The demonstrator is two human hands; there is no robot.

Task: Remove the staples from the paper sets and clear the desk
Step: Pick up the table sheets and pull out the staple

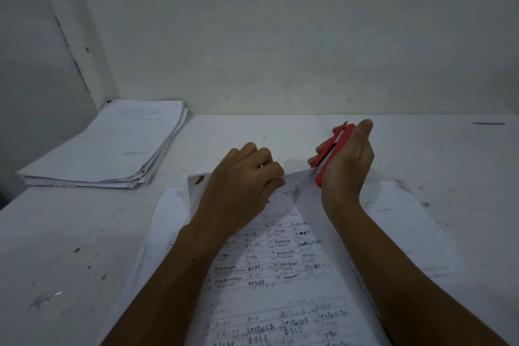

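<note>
The right hand (346, 166) grips a red stapler (332, 156), its lower end at the top right corner of the paper set (280, 275) lying on the desk (70, 233) in front of the person. The left hand (241, 182) pinches the set's top edge, fingers curled. Loose sheets (407, 233) lie under the set. A paper stack (112, 146) sits in the far left corner by the wall (280, 36)

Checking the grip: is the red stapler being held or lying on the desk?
Held. The right hand grips the red stapler above the paper's top edge.
</note>
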